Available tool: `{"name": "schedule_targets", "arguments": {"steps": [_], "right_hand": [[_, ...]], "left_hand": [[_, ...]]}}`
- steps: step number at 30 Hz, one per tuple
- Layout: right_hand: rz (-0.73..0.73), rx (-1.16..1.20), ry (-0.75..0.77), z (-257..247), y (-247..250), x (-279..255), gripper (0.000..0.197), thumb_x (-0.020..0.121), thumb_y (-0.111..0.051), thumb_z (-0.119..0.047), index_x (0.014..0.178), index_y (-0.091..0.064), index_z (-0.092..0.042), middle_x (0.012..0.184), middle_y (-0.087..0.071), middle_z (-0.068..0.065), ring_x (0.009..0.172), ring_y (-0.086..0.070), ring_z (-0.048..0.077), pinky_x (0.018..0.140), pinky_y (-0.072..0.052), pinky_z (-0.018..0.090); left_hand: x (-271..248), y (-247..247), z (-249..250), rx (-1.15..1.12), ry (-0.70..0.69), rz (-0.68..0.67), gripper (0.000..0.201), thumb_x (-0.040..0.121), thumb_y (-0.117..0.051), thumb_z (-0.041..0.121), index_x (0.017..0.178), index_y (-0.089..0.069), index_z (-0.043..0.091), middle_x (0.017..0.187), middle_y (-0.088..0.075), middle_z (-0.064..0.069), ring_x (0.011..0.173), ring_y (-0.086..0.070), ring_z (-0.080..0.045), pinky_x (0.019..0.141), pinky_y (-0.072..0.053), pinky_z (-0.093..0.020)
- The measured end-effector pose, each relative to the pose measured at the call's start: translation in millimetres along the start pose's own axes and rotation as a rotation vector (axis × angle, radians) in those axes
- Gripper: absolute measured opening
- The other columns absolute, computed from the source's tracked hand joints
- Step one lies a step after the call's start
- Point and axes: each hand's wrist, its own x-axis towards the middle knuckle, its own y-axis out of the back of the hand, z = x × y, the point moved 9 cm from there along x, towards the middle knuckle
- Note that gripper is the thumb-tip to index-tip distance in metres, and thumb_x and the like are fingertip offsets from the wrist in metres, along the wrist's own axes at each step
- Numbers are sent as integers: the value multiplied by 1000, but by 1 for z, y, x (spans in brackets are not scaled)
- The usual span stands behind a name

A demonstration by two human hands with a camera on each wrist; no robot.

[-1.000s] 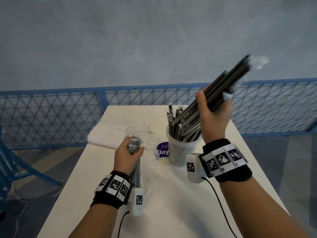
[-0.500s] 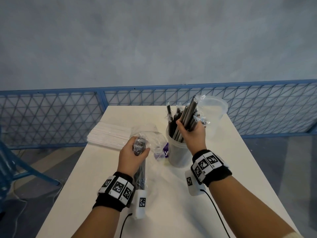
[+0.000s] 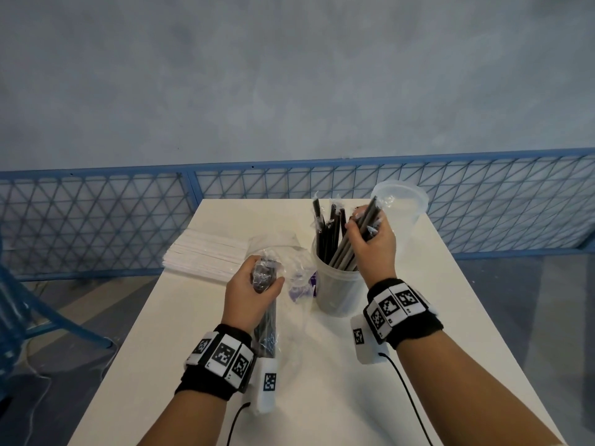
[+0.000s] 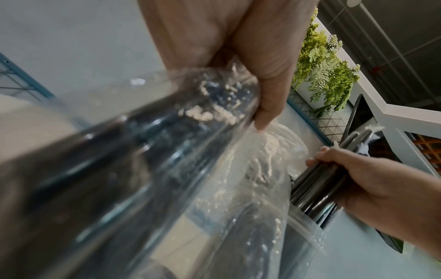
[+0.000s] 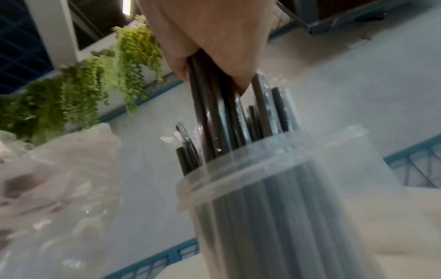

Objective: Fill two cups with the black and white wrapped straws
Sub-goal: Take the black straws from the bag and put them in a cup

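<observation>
A clear plastic cup (image 3: 338, 291) stands mid-table, holding several black wrapped straws (image 3: 328, 233). My right hand (image 3: 370, 243) grips a bundle of black straws (image 5: 214, 120) whose lower ends are down inside that cup (image 5: 274, 198). My left hand (image 3: 254, 291) holds a clear plastic bag of black straws (image 3: 267, 320) upright on the table, gripped near its top (image 4: 207, 105). A second, empty clear cup (image 3: 402, 207) stands behind my right hand. A stack of white wrapped straws (image 3: 206, 259) lies at the table's left far side.
The white table (image 3: 322, 397) has its edges close on both sides. A blue mesh fence (image 3: 96, 220) runs behind it, under a grey wall. A purple label (image 3: 314, 286) shows beside the cup. Wrist cables trail over the near table.
My right hand swung the straw bundle down from high at the right and lowered it into the cup. The left hand kept its hold on the bag.
</observation>
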Motion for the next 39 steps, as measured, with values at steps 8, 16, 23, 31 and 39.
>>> {"name": "schedule_targets", "arguments": {"steps": [8,16,23,31,39], "right_hand": [[-167,-121,-54,5,-5,-5,62,81,-69,-15,134,-37,-14,126,-52,-1,112,-54,9,101,-44,26],[-43,-226,482,-53,-8,-62,17,88,-52,-7,101,-62,-6,108,-53,1,106,-47,-3,95,-37,14],[-561,-442,165,6,-57,-75,21,93,-49,-10,105,-66,-7,102,-69,7,94,-61,17,78,-40,13],[-922,-466,-84,40,-73,-97,55,77,-68,-11,128,-48,-9,115,-63,6,99,-61,16,83,-49,23],[-676,-308,-116,36,-61,-97,53,72,-77,-16,119,-52,-13,108,-63,0,93,-59,12,76,-43,13]], "left_hand": [[0,-4,0,-23,-18,11,33,75,-73,13,104,-57,15,88,-65,5,80,-62,-7,69,-45,-6],[-7,-9,0,-62,-26,-22,33,74,-74,14,104,-59,15,98,-68,2,91,-65,-11,81,-51,-23],[-14,-23,17,-51,-79,-120,37,71,-76,12,102,-56,15,95,-67,6,82,-63,2,72,-49,-11],[-36,-61,17,48,-124,-530,104,44,-87,42,129,-27,41,132,-41,5,123,-44,-10,102,-44,-34],[-41,-66,31,-361,39,-652,117,43,-69,76,137,-26,20,129,-47,10,116,-55,-3,93,-45,-18]]}}
